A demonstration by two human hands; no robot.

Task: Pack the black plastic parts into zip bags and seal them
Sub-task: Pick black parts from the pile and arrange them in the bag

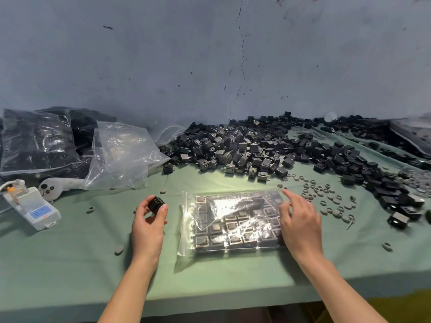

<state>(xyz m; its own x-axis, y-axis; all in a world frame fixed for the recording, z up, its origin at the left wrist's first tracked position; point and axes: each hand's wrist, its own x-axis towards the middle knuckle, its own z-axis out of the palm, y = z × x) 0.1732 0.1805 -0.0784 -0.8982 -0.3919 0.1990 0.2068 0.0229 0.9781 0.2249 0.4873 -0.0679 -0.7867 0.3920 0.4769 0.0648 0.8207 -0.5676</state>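
We're on the filling step, and it looks nearly done. The zip bag (186, 229) lies flat on the table (70, 252), packed with rows of parts. Its mouth seems to be at the left end, and we can't tell if it's sealed. Our left hand (149, 223) has its fingers (162, 212) clamped on one black part (155, 204) just left of the bag. Our right hand (300, 220) rests on the bag's right end, fingers straight and apart. Next is probably slipping that part in, then pressing the zip closed.
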